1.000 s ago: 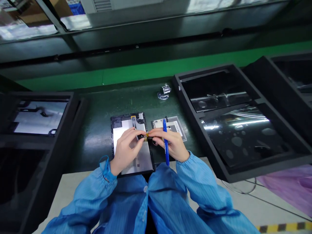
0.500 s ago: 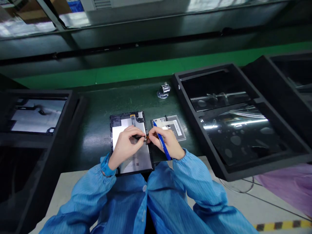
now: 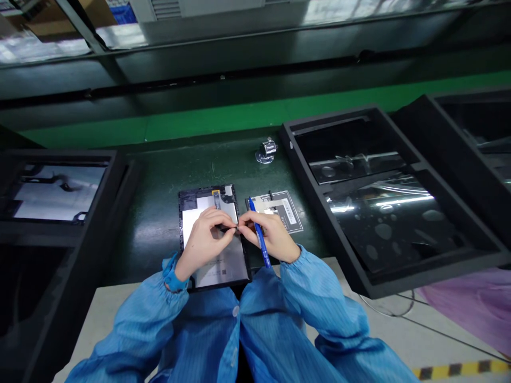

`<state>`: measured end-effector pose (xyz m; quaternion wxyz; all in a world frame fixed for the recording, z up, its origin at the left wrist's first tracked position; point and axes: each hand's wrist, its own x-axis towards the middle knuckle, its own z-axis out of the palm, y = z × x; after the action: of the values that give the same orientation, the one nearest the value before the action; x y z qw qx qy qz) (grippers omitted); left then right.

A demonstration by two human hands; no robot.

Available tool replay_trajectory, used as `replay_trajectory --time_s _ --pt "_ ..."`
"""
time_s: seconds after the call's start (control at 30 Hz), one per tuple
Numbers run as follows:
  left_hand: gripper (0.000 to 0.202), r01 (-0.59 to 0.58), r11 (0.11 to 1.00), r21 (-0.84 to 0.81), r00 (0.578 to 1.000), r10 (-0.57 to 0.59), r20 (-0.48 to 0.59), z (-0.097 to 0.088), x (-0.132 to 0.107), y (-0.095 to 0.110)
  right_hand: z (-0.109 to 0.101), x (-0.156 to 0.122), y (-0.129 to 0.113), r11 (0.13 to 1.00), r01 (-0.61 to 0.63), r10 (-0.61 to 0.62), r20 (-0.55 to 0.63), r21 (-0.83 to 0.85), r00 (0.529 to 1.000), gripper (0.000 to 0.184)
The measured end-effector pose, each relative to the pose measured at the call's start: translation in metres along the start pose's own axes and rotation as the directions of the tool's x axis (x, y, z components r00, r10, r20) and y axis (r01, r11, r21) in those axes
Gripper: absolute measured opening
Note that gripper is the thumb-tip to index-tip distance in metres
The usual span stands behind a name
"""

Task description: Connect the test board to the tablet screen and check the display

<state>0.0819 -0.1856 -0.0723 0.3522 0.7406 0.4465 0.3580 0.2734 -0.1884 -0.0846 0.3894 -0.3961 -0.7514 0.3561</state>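
Note:
An opened tablet (image 3: 211, 263) lies back-up on the dark green mat (image 3: 159, 213), its silver inner plate showing. My left hand (image 3: 205, 239) rests over its middle with the fingers pinched on a small dark part at the tablet's right edge. My right hand (image 3: 269, 236) meets it there, fingertips pinched on the same small part, and also holds a blue pen (image 3: 258, 239) that points up and away. A small flat board with a label (image 3: 285, 210) lies just right of the tablet, partly under my right hand.
A black foam tray with glossy dark panels (image 3: 383, 202) stands at the right, another tray (image 3: 479, 127) beyond it. A black tray with a silver panel (image 3: 59, 191) is at the left. A small metal fixture (image 3: 266, 150) sits at the mat's back. Purple sheet (image 3: 479, 303) lower right.
Both hands stay pinched together at the tablet's right edge. The blue pen in my right hand has tilted from upright to leaning left, and the yellow bit between the fingers no longer shows.

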Motion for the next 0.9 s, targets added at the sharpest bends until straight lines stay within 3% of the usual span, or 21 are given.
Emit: replay_trajectory --time_s 0.23,0.43,0.63,0.77,0.9 --pt "0.010 -0.015 1.000 0.027 0.999 0.014 0.034 -0.003 0.000 -0.004 -0.002 0.000 -0.002 0.998 0.032 -0.032 0.010 -0.061 0.999 0.009" --pt "0.013 -0.179 0.968 0.175 0.984 0.173 0.049 -0.007 -0.003 -0.016 0.001 -0.001 -0.003 0.977 0.098 -0.096 0.022 -0.190 0.995 0.004" --pt "0.008 -0.271 0.936 0.225 0.963 0.265 0.056 -0.014 0.000 -0.039 0.004 0.005 0.004 0.947 0.078 -0.050 0.099 -0.311 0.994 0.002" --pt "0.010 -0.293 0.928 0.229 0.956 0.289 0.052 -0.013 0.001 -0.045 0.006 0.006 0.005 0.937 0.082 -0.049 0.105 -0.340 0.993 0.003" --pt "0.008 -0.254 0.940 0.229 0.967 0.253 0.033 -0.011 -0.001 -0.038 0.010 0.005 0.003 0.927 0.096 -0.071 0.082 -0.363 0.994 0.003"
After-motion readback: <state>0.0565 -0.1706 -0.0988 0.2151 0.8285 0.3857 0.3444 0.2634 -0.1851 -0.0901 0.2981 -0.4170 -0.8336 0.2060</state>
